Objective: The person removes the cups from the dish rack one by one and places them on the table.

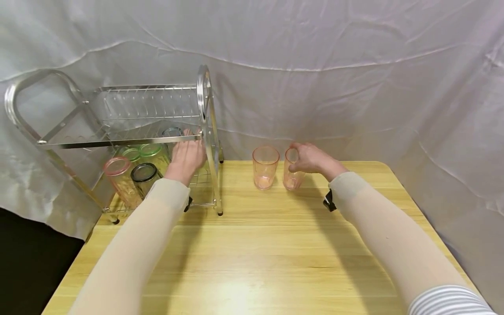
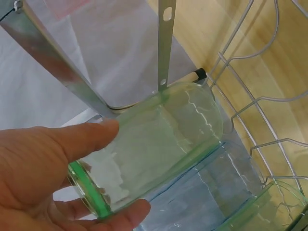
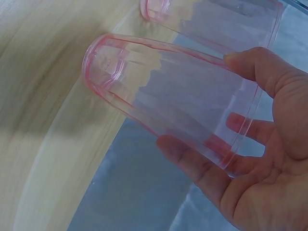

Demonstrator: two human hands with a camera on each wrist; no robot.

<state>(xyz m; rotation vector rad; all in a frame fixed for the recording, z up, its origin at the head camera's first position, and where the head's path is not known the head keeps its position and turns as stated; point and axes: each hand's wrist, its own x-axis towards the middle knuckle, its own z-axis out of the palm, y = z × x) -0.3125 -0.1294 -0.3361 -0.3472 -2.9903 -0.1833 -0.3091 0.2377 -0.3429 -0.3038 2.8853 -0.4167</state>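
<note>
Inside the rack's lower level, my left hand grips a green-tinted clear cup, thumb on one side and fingers on the other, close to its thick green end. That cup is mostly hidden behind the hand in the head view. A bluish cup stands right beside it. On the table, my right hand holds a pink-tinted clear cup near its rim, thumb and fingers on opposite sides. The cup is upright, its base at the tabletop. Another pink cup stands just left of it.
A two-level metal dish rack stands at the table's left. Its lower level also bears a pink cup, a dark-rimmed cup and green cups. A grey cloth hangs behind the wooden table.
</note>
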